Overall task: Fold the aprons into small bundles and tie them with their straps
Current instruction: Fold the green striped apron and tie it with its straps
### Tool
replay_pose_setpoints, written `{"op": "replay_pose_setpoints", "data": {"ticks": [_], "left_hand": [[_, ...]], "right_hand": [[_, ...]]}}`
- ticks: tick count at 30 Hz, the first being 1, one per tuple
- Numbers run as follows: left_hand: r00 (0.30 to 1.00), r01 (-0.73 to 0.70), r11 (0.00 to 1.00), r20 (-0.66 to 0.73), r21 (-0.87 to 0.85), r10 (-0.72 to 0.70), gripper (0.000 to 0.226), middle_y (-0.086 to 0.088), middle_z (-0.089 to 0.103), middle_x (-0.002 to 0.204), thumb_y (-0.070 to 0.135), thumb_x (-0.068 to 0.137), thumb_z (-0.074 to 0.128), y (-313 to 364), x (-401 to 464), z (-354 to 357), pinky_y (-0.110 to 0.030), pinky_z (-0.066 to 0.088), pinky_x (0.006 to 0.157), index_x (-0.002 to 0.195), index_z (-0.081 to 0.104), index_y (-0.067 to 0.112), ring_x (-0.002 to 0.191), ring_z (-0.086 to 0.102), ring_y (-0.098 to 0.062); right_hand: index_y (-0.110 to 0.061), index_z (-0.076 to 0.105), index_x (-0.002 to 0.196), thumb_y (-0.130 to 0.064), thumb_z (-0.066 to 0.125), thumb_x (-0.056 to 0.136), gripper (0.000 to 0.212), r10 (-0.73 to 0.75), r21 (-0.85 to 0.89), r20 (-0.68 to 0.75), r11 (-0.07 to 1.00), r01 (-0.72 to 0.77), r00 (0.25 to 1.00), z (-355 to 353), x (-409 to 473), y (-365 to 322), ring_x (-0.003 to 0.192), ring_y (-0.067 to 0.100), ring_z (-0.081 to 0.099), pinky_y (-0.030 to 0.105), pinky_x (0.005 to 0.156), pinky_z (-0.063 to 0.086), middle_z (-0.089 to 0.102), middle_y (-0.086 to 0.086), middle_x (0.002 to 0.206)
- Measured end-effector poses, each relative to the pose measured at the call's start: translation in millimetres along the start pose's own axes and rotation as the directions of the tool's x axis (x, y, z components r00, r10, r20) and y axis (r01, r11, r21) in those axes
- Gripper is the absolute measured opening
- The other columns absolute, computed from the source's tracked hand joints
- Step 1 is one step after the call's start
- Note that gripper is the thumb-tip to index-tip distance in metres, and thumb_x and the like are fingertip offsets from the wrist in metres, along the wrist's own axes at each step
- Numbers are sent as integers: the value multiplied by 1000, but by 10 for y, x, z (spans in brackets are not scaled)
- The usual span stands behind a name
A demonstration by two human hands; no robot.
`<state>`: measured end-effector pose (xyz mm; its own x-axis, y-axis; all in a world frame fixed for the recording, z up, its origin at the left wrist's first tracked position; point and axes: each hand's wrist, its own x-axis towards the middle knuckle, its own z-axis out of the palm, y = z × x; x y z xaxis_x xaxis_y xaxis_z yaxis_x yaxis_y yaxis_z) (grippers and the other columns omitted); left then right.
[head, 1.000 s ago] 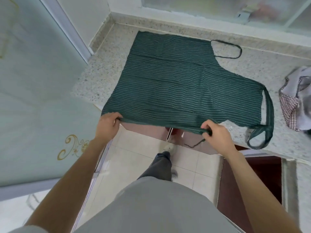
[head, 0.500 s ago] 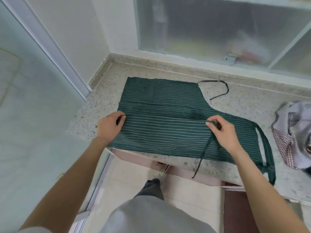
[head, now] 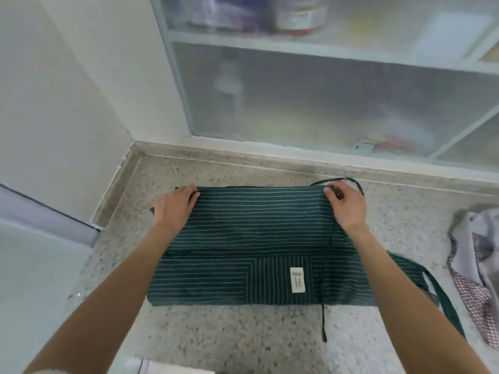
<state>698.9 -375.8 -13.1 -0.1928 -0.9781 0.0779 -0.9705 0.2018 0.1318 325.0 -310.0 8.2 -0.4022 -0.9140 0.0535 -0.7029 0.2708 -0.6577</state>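
Observation:
A dark green apron (head: 243, 238) with thin white stripes lies folded in half on the speckled stone counter (head: 216, 336). A white label (head: 297, 279) shows on its near half. My left hand (head: 175, 206) pinches the folded edge at the far left corner. At the far right corner my right hand (head: 345, 205) pinches the same edge together with a thin dark strap (head: 324, 314) that runs down over the cloth toward me. Another strap loop (head: 353, 182) lies just beyond the right hand. The wide neck strap (head: 445, 306) trails off at the right.
A heap of other cloth (head: 475, 271), lilac and red-checked, lies at the counter's right edge. Frosted sliding cabinet doors (head: 324, 98) stand behind the counter. A white wall (head: 67, 103) closes the left side.
Both hands carried the apron's near edge from the counter's front away from me and laid it on the far edge, folding the apron in half. The view tilted up.

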Motion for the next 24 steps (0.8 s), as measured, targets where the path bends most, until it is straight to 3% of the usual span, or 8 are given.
{"op": "replay_pose_setpoints", "data": {"ticks": [2, 5, 10, 14, 18, 21, 24], "left_hand": [[999, -12, 1000, 42, -8, 13, 30, -5, 68, 96, 35, 99, 39, -57, 261, 168, -38, 50, 50, 109, 61, 17, 67, 64, -29], [991, -21, 1000, 130, -13, 23, 30, -4, 66, 98, 36, 99, 37, -108, 586, 425, -34, 48, 55, 111, 59, 19, 73, 63, -27], [967, -34, 999, 252, 5, 32, 29, -3, 69, 96, 38, 98, 38, -179, 809, 770, -33, 48, 63, 110, 61, 23, 79, 64, -25], [982, -54, 997, 176, -54, 62, 24, -6, 71, 85, 37, 94, 51, -254, 901, 879, -29, 45, 57, 99, 69, 22, 70, 64, -28], [990, -65, 995, 120, -77, 74, 18, -4, 71, 81, 34, 89, 60, -305, 952, 959, -28, 46, 55, 92, 72, 21, 64, 63, -27], [994, -58, 997, 87, -51, 62, 11, -4, 70, 88, 27, 86, 64, -295, 928, 1042, -34, 46, 71, 93, 69, 19, 76, 63, -26], [994, -104, 994, -15, -19, 104, 19, -6, 65, 102, 14, 82, 66, -154, 885, 1065, -43, 43, 83, 101, 66, 16, 93, 58, -30]], "right_hand": [[-8, 64, 108, -27, 53, 94, 25, 54, -53, 21, 997, -53, 998, 185, 239, 33, 91, 32, 62, 28, 72, 40, 69, 15, 99], [-10, 61, 114, -27, 52, 95, 27, 146, -127, 93, 983, -134, 985, 449, 524, 122, 92, 34, 62, 31, 73, 44, 68, 16, 101], [-16, 61, 114, -29, 51, 95, 25, 217, -248, 239, 956, -156, 946, 743, 792, 341, 93, 33, 60, 32, 74, 46, 67, 14, 103], [-15, 62, 111, -32, 49, 95, 26, 219, -394, 266, 914, -101, 939, 876, 965, 443, 87, 33, 61, 34, 70, 48, 68, 15, 97], [-16, 60, 111, -36, 47, 96, 29, 215, -594, 223, 803, -42, 951, 1016, 1027, 435, 79, 31, 62, 31, 59, 47, 67, 14, 89], [-12, 57, 111, -34, 47, 96, 28, 225, -631, 210, 775, -44, 951, 1114, 981, 412, 82, 32, 62, 31, 59, 43, 66, 14, 95], [-10, 53, 113, -26, 52, 93, 26, 139, -559, 163, 829, -25, 977, 1136, 891, 410, 92, 34, 58, 36, 67, 44, 62, 15, 105]]}}
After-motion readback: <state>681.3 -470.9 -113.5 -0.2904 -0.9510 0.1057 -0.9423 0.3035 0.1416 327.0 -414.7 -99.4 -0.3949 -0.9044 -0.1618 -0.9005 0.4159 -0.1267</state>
